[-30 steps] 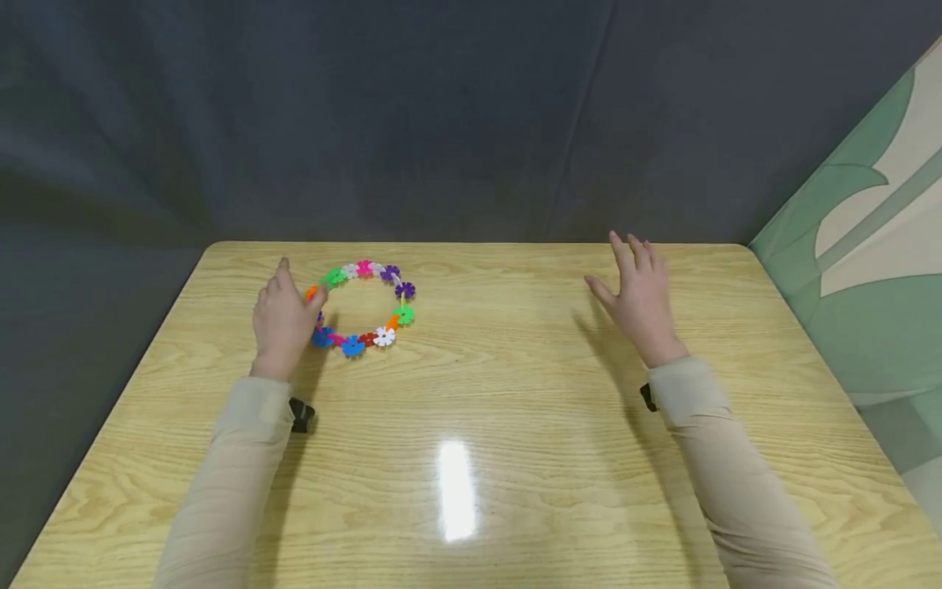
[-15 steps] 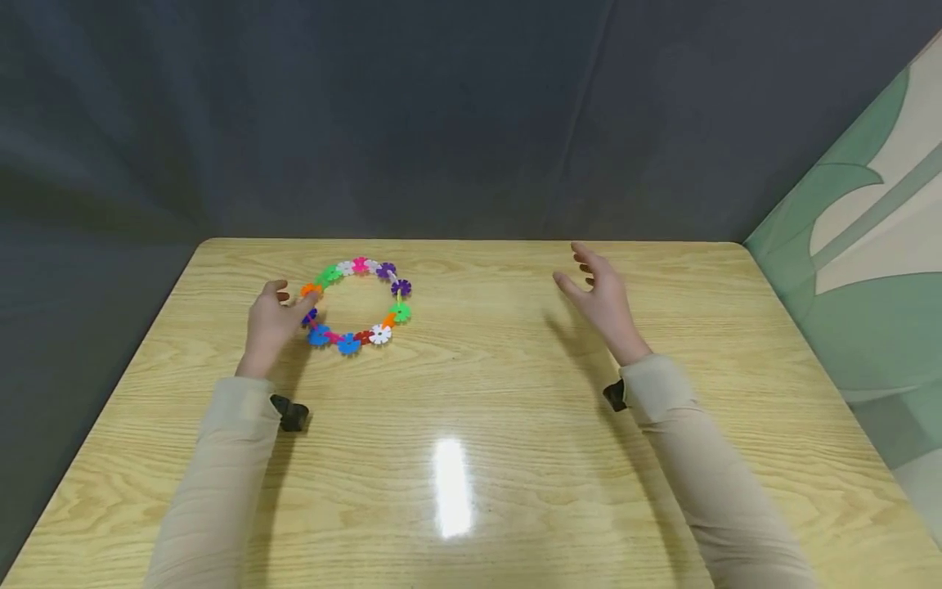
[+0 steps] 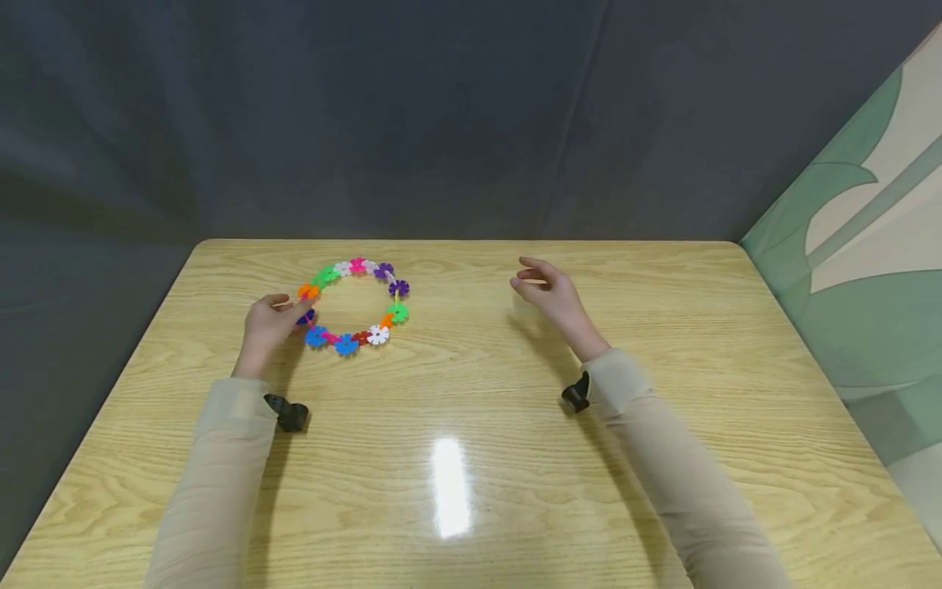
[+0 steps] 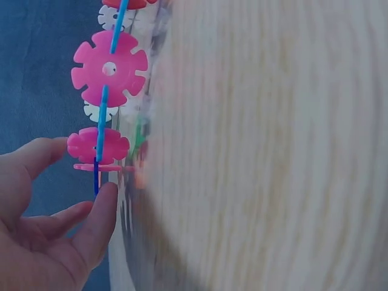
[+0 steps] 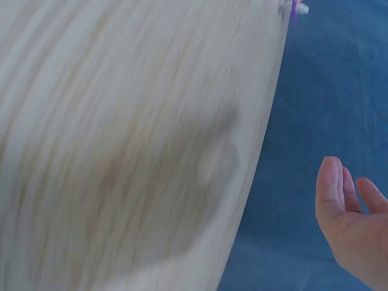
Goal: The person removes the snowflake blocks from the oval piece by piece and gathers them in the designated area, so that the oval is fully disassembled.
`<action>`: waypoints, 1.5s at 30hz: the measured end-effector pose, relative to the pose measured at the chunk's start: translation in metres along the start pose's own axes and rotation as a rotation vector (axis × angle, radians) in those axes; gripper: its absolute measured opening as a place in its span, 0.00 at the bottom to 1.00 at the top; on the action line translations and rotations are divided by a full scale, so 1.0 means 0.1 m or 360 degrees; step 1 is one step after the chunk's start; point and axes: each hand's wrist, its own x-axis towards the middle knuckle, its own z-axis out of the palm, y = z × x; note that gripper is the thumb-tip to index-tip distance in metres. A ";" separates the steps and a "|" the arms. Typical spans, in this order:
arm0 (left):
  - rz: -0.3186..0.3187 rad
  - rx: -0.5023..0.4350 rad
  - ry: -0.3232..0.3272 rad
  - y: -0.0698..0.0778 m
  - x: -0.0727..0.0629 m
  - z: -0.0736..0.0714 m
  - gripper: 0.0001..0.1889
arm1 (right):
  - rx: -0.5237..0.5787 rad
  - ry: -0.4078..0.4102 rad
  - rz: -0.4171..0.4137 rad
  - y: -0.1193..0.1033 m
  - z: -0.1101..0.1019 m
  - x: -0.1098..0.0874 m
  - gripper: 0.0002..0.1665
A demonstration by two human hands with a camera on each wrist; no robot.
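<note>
A ring of linked, colourful plastic snowflake discs lies at the left of the table in the head view. My left hand is at its left side, thumb over the edge by an orange and a dark blue disc. In the left wrist view the left hand's thumb and fingers stand apart around the ring's near end; a fingertip is close to a dark blue disc, and contact is unclear. My right hand hovers right of the ring, fingers bent and holding nothing. The right wrist view shows that hand away from the ring.
The wooden table has a bright light reflection near its front. A dark cloth hangs behind it, and a green and cream patterned panel stands at the right. Black wrist cameras are on both sleeves.
My right hand has moved left toward the ring, and its fingers have bent. My left hand has lowered slightly at the ring's left side, fingers more bent. The ring stays in place.
</note>
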 end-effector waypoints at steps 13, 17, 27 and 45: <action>-0.0216 -0.0545 -0.0114 -0.05 0.06 -0.01 0.33 | 0.0160 -0.0183 0.0012 -0.15 0.39 0.13 0.30; -0.0246 -0.0732 -0.0182 -0.06 0.07 -0.02 0.32 | 0.0185 -0.0222 0.0008 -0.20 0.49 0.15 0.30; -0.0259 -0.0940 -0.0386 -0.12 0.05 -0.07 0.32 | 0.0213 -0.0274 0.0020 -0.31 0.65 0.19 0.28; -0.0090 -0.0749 -0.0625 -0.04 0.02 0.03 0.31 | 0.0169 -0.0284 0.0002 -0.34 0.81 0.33 0.25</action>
